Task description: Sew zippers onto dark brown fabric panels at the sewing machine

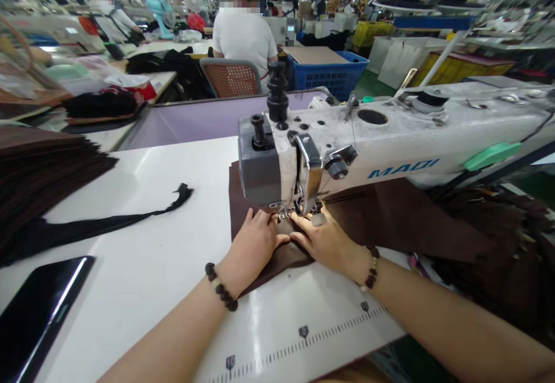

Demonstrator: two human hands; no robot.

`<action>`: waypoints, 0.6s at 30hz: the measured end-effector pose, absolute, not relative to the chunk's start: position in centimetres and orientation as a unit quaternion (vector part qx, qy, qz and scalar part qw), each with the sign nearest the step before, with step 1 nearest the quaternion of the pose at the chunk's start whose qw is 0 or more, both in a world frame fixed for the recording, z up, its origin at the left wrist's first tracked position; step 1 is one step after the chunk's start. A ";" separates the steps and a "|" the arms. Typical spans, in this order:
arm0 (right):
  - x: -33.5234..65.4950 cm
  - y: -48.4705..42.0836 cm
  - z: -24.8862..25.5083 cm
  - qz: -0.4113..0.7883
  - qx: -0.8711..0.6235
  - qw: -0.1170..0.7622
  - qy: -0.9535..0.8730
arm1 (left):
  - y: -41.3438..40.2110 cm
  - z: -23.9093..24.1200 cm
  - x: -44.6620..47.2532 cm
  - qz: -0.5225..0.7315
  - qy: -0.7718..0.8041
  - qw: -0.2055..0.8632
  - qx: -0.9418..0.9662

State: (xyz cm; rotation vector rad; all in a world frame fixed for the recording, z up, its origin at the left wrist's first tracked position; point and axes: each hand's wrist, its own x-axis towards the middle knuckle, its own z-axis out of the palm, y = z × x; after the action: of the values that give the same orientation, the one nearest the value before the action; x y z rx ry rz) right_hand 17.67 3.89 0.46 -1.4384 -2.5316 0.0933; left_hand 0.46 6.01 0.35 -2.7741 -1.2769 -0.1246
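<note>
Dark brown fabric (277,260) lies under the head of a white sewing machine (347,140) and stretches off to the right behind my wrist. My left hand (256,238) rests flat on it, left of the presser foot (282,216), fingers reaching toward the foot. On the other side, my right hand (327,238) presses the fabric with its fingers spread. Both thumbs come close together just in front of the foot. The fingertips are partly hidden beneath the machine head. The needle tip is too small to make out.
A stack of dark fabric pieces (47,169) sits at the left, with a black strip (130,219) trailing from it. A phone (41,319) lies at the near left. More brown pieces (498,250) pile up at the right. A person (243,33) sits ahead, near a blue basket (327,73).
</note>
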 end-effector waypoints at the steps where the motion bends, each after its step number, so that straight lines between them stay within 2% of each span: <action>1: 17.8 3.9 0.7 0.032 -0.491 0.111 -0.864 | 6.0 0.3 0.4 -0.042 -0.418 0.042 -0.906; 6: 20.0 1.6 5.7 0.041 -0.510 0.053 -0.858 | 6.0 1.0 -0.4 -0.047 -0.403 0.035 -0.913; 9: 22.5 -2.7 8.6 0.171 -0.516 -0.050 -0.838 | 5.2 1.8 -0.7 -0.049 -0.386 0.012 -0.921; 11: 24.3 -5.8 8.9 0.233 -0.524 -0.083 -0.815 | 4.4 2.3 -0.6 -0.036 -0.369 -0.004 -0.929; 13: 26.2 -8.3 7.9 0.197 -0.608 -0.080 -0.765 | 3.4 2.5 0.0 -0.011 -0.342 -0.007 -0.940; 15: 27.9 -9.9 6.0 0.096 -0.711 -0.085 -0.691 | 2.7 2.6 0.8 0.015 -0.317 0.003 -0.948; 18: 29.4 -10.6 3.3 -0.005 -0.773 -0.094 -0.627 | 2.1 2.4 2.0 0.030 -0.307 0.023 -0.951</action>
State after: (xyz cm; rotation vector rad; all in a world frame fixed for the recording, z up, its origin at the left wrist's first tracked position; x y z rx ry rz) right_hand 29.42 -10.60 3.27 -2.5873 -2.0977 -0.0173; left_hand 2.02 2.11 2.36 -2.9447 -0.9517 0.0940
